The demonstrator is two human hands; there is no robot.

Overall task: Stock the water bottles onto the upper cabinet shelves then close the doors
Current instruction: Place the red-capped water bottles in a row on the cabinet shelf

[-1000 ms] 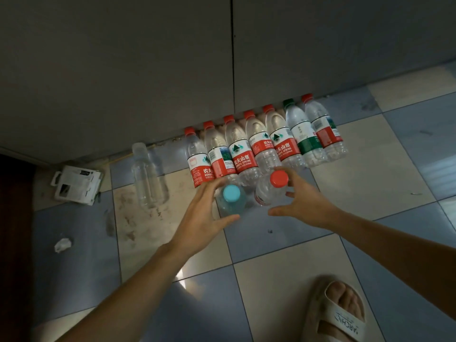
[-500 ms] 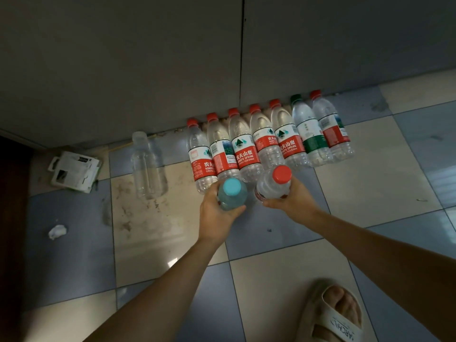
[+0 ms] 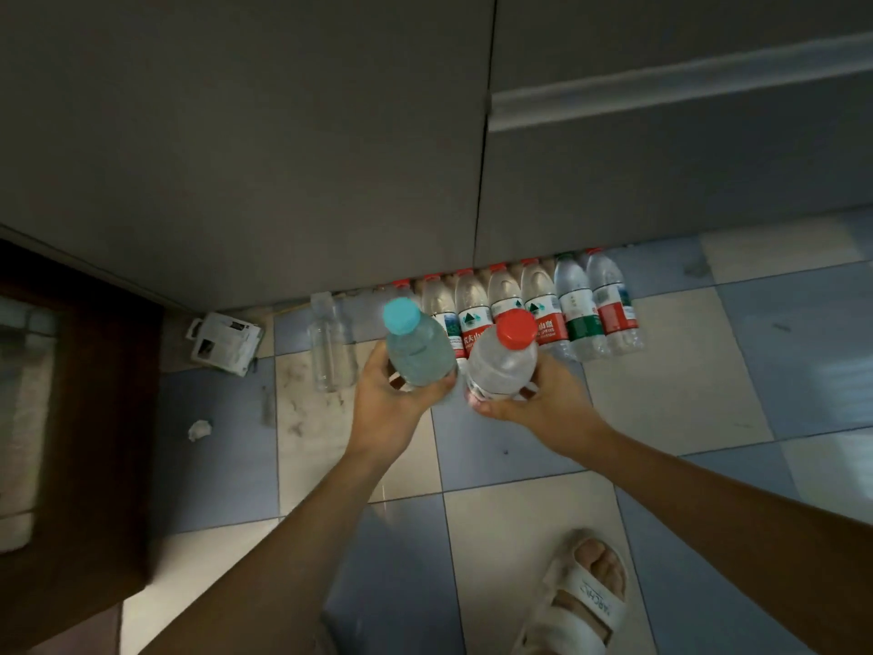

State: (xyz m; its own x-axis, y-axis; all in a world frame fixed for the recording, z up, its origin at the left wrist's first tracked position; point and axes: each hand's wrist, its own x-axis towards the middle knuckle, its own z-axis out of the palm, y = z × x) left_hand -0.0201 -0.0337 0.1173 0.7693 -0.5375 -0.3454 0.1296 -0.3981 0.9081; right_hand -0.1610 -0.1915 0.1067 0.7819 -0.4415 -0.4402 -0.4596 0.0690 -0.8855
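Left hand (image 3: 387, 408) wraps a blue-capped bottle (image 3: 415, 347), right hand (image 3: 543, 399) a red-capped bottle (image 3: 503, 366) — both held above the checkered tile floor (image 3: 661, 394), near a row of red- and green-labelled bottles (image 3: 543, 309) against closed grey cabinet doors (image 3: 283, 134).

The left hand (image 3: 387, 408) gripped a blue-capped bottle (image 3: 415, 347) and the right hand (image 3: 543, 401) a red-capped bottle (image 3: 503, 366), the 2 side by side, caps up. Just beyond both grips, a row of bottles (image 3: 543, 314) lay on the tiled floor (image 3: 661, 394) against the cabinet doors (image 3: 283, 158).
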